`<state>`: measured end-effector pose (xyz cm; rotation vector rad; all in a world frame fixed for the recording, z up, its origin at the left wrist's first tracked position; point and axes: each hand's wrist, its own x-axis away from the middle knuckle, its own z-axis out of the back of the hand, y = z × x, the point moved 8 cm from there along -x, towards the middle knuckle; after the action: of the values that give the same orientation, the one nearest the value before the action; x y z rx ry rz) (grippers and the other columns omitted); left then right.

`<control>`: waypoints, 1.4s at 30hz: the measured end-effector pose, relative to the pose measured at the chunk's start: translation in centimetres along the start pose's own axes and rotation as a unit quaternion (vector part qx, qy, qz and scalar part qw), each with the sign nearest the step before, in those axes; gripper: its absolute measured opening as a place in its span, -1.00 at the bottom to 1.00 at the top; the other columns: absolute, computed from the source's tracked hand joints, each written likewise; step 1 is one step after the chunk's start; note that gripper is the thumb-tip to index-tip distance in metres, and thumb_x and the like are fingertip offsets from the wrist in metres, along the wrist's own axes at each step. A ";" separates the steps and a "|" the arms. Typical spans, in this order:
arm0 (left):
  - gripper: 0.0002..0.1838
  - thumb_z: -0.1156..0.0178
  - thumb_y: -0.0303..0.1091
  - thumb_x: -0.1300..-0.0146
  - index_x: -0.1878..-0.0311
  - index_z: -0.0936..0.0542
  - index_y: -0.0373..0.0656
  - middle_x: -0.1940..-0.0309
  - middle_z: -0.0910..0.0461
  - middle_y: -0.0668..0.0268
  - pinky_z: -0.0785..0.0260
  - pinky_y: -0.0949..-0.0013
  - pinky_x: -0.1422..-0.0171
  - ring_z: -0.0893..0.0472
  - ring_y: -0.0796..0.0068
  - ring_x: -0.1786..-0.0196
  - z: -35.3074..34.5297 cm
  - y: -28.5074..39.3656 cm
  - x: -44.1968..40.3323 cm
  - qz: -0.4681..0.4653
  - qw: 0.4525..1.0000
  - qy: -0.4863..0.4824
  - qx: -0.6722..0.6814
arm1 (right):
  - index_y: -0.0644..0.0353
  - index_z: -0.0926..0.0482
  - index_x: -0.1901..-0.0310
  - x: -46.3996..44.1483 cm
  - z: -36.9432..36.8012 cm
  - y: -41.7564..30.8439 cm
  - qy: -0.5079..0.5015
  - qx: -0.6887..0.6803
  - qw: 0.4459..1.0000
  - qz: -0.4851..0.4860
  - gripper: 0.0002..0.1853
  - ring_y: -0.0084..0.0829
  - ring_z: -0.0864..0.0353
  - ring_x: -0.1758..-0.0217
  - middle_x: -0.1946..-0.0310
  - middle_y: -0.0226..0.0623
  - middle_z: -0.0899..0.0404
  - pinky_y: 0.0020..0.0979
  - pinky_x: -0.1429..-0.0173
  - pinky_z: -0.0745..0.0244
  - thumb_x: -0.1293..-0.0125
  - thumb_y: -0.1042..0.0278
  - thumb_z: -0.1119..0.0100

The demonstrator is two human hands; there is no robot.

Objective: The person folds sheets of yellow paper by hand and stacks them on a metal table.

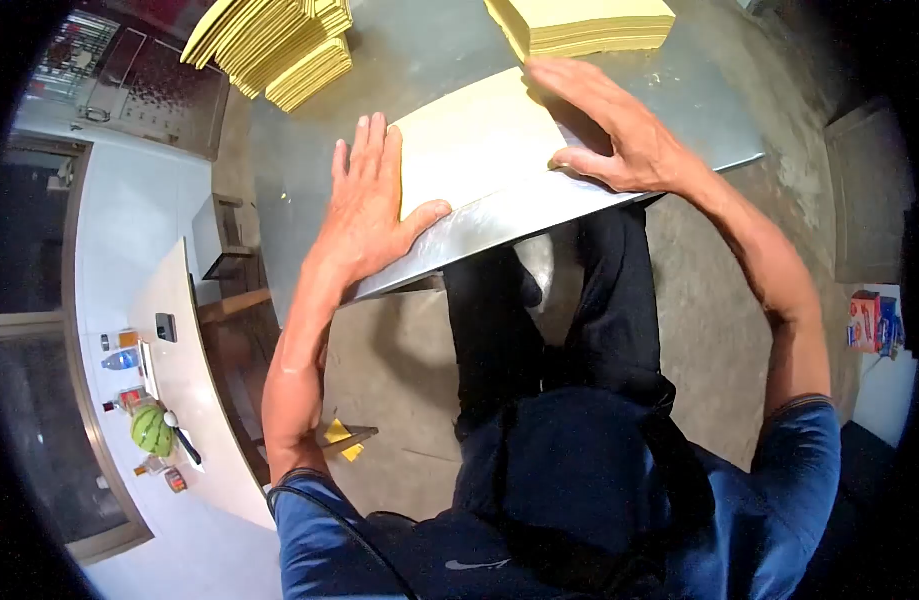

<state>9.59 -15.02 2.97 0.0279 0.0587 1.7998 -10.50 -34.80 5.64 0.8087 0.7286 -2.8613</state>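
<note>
A pale yellow sheet of paper (474, 140) lies on a gray metal table (301, 190), close to its near edge and between a worker's two bare hands. Its surface looks smooth and catches strong light, washing nearly to white toward the bottom; whether it is one layer or several cannot be told.

The left hand (364, 205) rests palm down along the sheet's left side, its four fingers straight and slightly apart, pointing away from the body. The thumb stretches out toward the sheet's lower left corner, leaving a wide gap beside the index finger. The right hand (624, 135) spans the opposite side, fingers close together and reaching toward the upper right corner, thumb spread well away from them at the lower right. Neither hand shows a pinch; how firmly they press cannot be told.

Beyond the sheet, a fanned pile of yellow paper (269, 45) sits at the far left, and a squarer yellow stack (589, 25) lies on the far right, near the right fingertips. Bare metal opens to the left of the left hand and to the right of the right hand. The table's near edge runs at a slant just below the sheet, above the worker's dark trousers (494, 340).
</note>
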 end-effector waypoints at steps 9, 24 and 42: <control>0.08 -0.08 0.51 -0.50 -0.72 -0.29 -0.27 -0.80 -0.06 -0.17 0.24 -0.41 -0.84 0.02 -0.24 -0.84 -1.9 12.1 -5.1 -0.121 0.988 0.093 0.027 | 0.30 -0.43 -0.57 0.0 0.7 0.6 0.109 0.064 0.992 -0.006 -0.36 0.13 -0.40 -0.67 -0.57 0.11 -0.47 -0.02 -0.73 -0.33 -0.51 0.40 -0.33; -0.07 -0.61 -0.22 -0.22 -0.62 -0.43 -0.25 -0.69 -0.36 0.00 -0.21 -0.19 -0.77 -0.31 -0.08 -0.74 -0.2 9.8 5.6 -0.034 0.991 0.130 0.021 | 0.05 -0.71 -0.40 -0.6 -1.8 -1.7 -0.108 0.056 0.992 0.033 -0.52 -0.01 -0.40 -0.69 -0.58 -0.11 -0.54 0.06 -0.76 -0.26 -0.52 0.14 -0.38; -0.64 -0.44 -0.68 -0.28 -0.15 -0.80 -0.24 -0.16 -0.84 0.16 -0.60 0.04 -0.34 -0.79 0.06 -0.28 1.2 5.6 15.4 -0.018 0.925 0.357 0.128 | 0.02 -0.67 -0.44 2.3 -2.3 -6.4 -0.086 0.057 0.993 0.060 -0.36 0.13 -0.40 -0.66 -0.57 0.10 -0.47 0.16 -0.71 -0.31 -0.41 -0.04 -0.49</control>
<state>0.66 -1.23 4.29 -0.4435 0.8088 1.6711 -12.67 -27.94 5.52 0.5852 0.4843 -2.8381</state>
